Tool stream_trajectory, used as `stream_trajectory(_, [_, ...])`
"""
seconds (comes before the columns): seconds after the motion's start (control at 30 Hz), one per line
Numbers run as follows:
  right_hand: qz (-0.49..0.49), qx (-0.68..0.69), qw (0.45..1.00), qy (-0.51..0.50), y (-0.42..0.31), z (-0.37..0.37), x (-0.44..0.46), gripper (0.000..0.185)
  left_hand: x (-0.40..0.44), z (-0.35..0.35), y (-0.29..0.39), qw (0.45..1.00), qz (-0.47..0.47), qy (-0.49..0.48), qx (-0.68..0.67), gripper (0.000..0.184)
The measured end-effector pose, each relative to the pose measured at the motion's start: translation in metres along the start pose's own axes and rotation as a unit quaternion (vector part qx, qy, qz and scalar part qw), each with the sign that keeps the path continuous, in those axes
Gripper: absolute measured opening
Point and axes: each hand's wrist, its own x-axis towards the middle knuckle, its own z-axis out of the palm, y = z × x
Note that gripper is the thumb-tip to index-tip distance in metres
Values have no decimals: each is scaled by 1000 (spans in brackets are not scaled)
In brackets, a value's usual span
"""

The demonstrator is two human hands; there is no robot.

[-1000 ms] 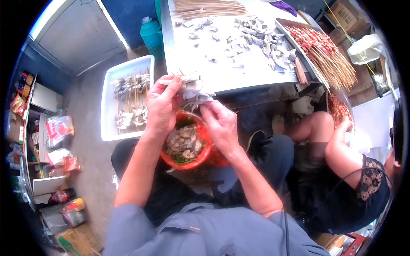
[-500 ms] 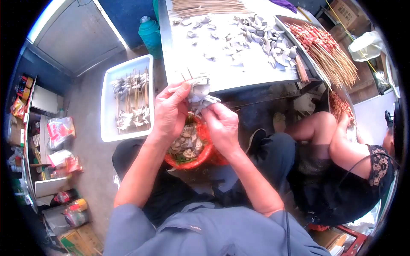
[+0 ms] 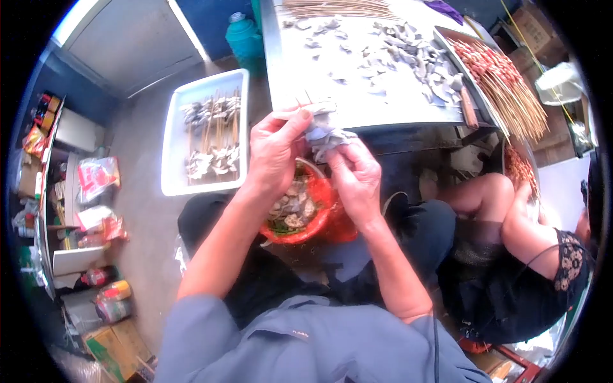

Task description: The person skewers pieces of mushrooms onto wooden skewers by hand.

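My left hand (image 3: 276, 145) is closed around skewers threaded with grey-white oyster mushroom pieces (image 3: 324, 133). The thin skewer tips stick up just past its thumb. Fingers of my right hand (image 3: 357, 173) pinch the lower edge of the same mushroom bunch, from the right side. Both hands are over a container lined with a red plastic bag (image 3: 321, 223), which holds mushroom scraps and some green bits. Loose mushroom pieces (image 3: 408, 52) are scattered on the white table (image 3: 300, 73) beyond. To the left, a white tray (image 3: 167, 172) holds finished-looking mushroom skewers (image 3: 214, 163).
A bundle of bare skewers (image 3: 338, 7) lies at the table's back. A metal tray of red meat skewers (image 3: 504, 73) and a wooden-handled tool (image 3: 469, 107) are on the right. Another person's arm (image 3: 523, 220) is at far right. A teal flask (image 3: 244, 39) stands left of the table.
The camera view has turned left a little, so the scene sits farther right. Both hands keep their hold on the mushroom skewers, with only small finger shifts.
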Motion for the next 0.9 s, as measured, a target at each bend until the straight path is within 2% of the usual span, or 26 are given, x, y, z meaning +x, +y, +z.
stream_trajectory(0.07, [9, -9, 1000, -8, -4, 4, 2, 10, 1, 0, 2, 1000, 4, 16, -24, 25])
stream_trajectory(0.1, [67, 9, 997, -30, -9, 4, 1, 10, 1, -1, 3, 1000, 5, 16, -22, 24])
stream_trajectory(0.2, [89, 14, 995, -43, -8, 4, -1, 11, 1, -4, -2, 999, 2, 22, -27, 21])
stream_trajectory(0.23, [50, 8, 998, -30, -3, 6, -2, 12, 0, -5, -2, 1000, -10, -6, -28, 19])
stream_trajectory(0.27, [51, 10, 998, -34, 0, 6, -4, 12, -1, -5, -2, 999, -21, -33, -29, 18])
stream_trajectory(0.33, [95, 54, 993, -34, 5, 4, -9, 11, -2, -9, -7, 998, -49, -29, 3, 15])
stream_trajectory(0.47, [89, 41, 994, -41, 2, 4, -15, 12, -7, -17, -8, 997, -59, -36, 17, 15])
stream_trajectory(0.6, [115, 42, 989, -83, -10, 1, -8, 12, -9, -9, 5, 1000, -25, -2, 9, 17])
stream_trajectory(0.67, [51, -7, 994, -94, -2, 5, -8, 13, -5, -9, 16, 999, 6, 47, -15, 19])
stream_trajectory(0.77, [69, -33, 989, -123, 8, 11, -6, 15, 4, -25, 33, 996, 63, 66, 5, 16])
stream_trajectory(0.9, [121, 52, 983, -130, 16, 14, -4, 16, -3, -36, 48, 998, 25, 55, -1, 22])
